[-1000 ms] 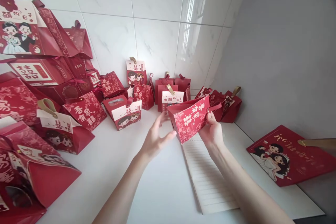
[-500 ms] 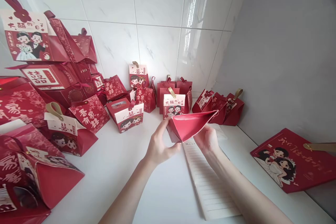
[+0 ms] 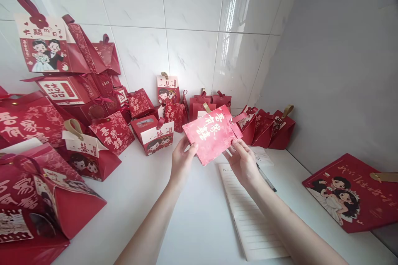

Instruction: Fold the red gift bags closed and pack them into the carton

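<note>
A red gift box [image 3: 211,136] with pale gold characters and a ribbon loop is held up above the white table [image 3: 192,211], its printed face toward me and tilted. My left hand [image 3: 183,155] grips its lower left corner, thumb on the front. At its lower right edge my right hand [image 3: 242,157] pinches near the ribbon end, thumb and fingers closed on it. Below my right hand lies a lined notepad [image 3: 251,215], partly covered by the forearm. A dark pen [image 3: 267,179] rests beside that forearm.
Red gift boxes [image 3: 62,91] are stacked high on the left. Several smaller boxes [image 3: 174,116] stand along the tiled wall [image 3: 192,58]. At the far right lies a large red box [image 3: 351,190] with a couple printed on it, close to the grey wall [image 3: 342,70].
The gift box has been turned in my hands, from its plain red triangular side to its printed face. My right hand has shifted to the box's lower right edge. The view has shifted slightly.
</note>
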`<state>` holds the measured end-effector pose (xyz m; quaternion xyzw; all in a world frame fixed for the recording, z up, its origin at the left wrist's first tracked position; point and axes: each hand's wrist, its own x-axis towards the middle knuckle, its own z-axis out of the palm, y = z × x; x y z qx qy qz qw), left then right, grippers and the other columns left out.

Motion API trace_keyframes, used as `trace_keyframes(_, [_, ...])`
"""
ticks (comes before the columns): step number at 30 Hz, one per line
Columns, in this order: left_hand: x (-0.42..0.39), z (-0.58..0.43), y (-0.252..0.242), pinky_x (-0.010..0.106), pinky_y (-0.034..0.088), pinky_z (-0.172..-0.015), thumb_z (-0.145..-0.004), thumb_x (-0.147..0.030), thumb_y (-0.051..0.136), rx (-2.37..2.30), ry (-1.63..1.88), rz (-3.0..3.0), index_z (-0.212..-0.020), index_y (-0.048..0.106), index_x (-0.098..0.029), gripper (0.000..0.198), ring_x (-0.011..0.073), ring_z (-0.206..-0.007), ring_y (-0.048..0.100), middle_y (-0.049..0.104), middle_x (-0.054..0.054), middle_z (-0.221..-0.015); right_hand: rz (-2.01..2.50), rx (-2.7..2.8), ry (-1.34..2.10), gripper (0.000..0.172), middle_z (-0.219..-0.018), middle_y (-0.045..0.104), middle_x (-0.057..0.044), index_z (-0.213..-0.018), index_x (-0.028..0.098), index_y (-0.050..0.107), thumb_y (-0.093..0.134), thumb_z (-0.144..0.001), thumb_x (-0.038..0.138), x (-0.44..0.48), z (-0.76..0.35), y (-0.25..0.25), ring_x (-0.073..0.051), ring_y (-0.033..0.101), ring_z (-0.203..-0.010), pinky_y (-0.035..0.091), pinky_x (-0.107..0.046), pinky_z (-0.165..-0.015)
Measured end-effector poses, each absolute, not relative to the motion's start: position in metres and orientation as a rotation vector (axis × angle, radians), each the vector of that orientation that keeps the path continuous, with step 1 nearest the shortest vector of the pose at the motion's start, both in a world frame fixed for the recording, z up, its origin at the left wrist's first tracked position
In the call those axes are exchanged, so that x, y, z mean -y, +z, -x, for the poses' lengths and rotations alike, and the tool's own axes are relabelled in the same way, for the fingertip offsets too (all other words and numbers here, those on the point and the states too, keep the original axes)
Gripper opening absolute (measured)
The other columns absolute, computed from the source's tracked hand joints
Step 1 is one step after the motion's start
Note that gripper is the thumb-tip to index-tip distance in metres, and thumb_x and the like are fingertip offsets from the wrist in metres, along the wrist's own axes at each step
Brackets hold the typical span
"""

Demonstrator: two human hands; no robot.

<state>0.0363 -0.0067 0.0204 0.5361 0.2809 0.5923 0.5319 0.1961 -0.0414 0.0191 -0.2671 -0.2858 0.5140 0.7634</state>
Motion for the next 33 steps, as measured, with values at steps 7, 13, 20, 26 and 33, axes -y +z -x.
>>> trace_keyframes(7, [0.01,-0.032,0.026,0.023,0.054,-0.049,-0.078,-0.055,0.06,-0.658,1.348,-1.178,-0.132,0.042,-0.027,0.064,0.0201,-0.077,0.068,0.064,0.006,-0.1,0.655,0.471,1.27,0.013,-0.088,0.069,-0.003,-0.078,0.017,0.063,0.074,-0.071,0.018,0.041,-0.194,0.021,-0.015,0.066,-0.082,0.06,-0.022,-0.068])
trace_keyframes(13, [0.012,-0.03,0.031,0.022,0.049,-0.04,-0.072,-0.048,0.07,-0.631,1.354,-1.192,-0.112,0.044,-0.023,0.053,0.0182,-0.058,0.067,0.065,0.003,-0.089,0.677,0.322,1.337,0.012,-0.085,0.07,-0.003,-0.088,0.016,0.063,0.053,-0.086,0.011,0.041,-0.19,0.027,-0.013,0.068,-0.08,0.06,-0.015,-0.058])
trace_keyframes(20, [0.011,-0.031,0.026,0.022,0.047,-0.038,-0.058,-0.054,0.078,-0.602,1.397,-1.236,-0.099,0.04,-0.021,0.066,0.0179,-0.05,0.066,0.066,0.003,-0.085,0.701,0.277,1.41,0.012,-0.071,0.067,0.001,-0.09,0.014,0.063,0.051,-0.09,0.011,0.042,-0.188,0.029,-0.008,0.064,-0.051,0.057,-0.01,-0.05])
trace_keyframes(26, [0.013,-0.033,0.026,0.021,0.044,-0.037,-0.052,-0.054,0.081,-0.611,1.379,-1.242,-0.089,0.04,-0.02,0.065,0.0163,-0.045,0.064,0.066,0.001,-0.077,0.663,0.311,1.452,0.007,-0.065,0.065,0.003,-0.086,0.015,0.064,0.066,-0.082,0.021,0.041,-0.194,0.023,-0.008,0.061,-0.046,0.053,-0.008,-0.041])
trace_keyframes(33, [0.012,-0.033,0.025,0.021,0.042,-0.037,-0.053,-0.055,0.081,-0.602,1.39,-1.258,-0.086,0.04,-0.021,0.062,0.0154,-0.042,0.061,0.06,-0.004,-0.062,0.641,0.363,1.453,0.013,-0.068,0.066,0.002,-0.089,0.015,0.066,0.069,-0.08,0.024,0.039,-0.196,0.019,-0.009,0.063,-0.049,0.053,-0.009,-0.041])
